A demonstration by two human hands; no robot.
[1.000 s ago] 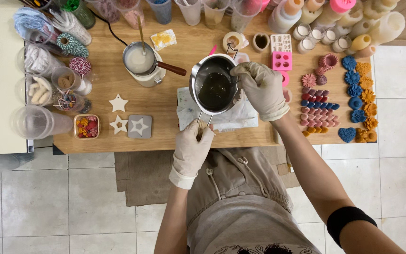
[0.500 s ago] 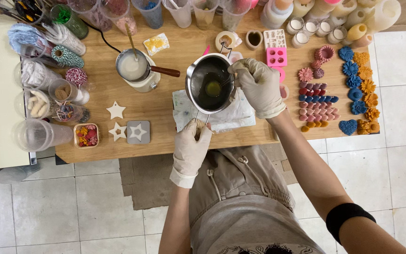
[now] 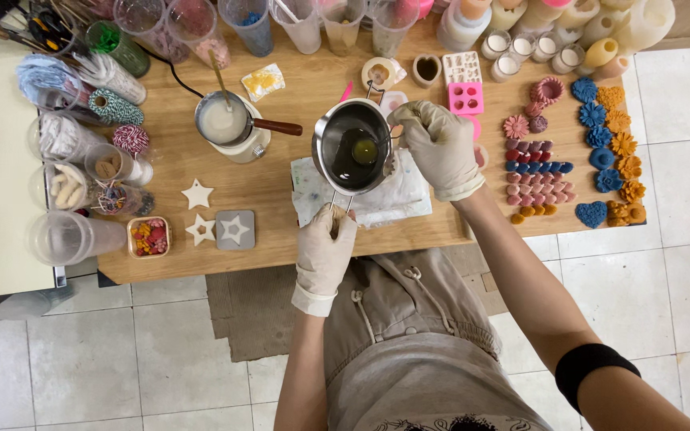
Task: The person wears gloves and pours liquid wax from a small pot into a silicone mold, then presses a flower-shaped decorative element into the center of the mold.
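Observation:
A round steel melting pot (image 3: 351,148) with dark liquid and a yellowish lump in it hangs just above a stained white cloth (image 3: 393,195) on the wooden table (image 3: 281,199). My gloved left hand (image 3: 325,247) grips the pot's thin wire handle at the table's near edge. My gloved right hand (image 3: 439,148) is closed at the pot's right rim, pinching a thin tool that reaches into the liquid.
A second pot of white wax (image 3: 224,120) with a brown handle stands to the left. Star shapes (image 3: 198,194), a grey star mould (image 3: 235,230), jars and twine spools (image 3: 113,108) fill the left side. Pink moulds (image 3: 465,97) and coloured wax flowers (image 3: 608,160) lie to the right.
The view has drifted, so the table sits a little lower and to the left. A yellowish lump has appeared in the dark liquid and moved toward the right. Both hands keep their grips.

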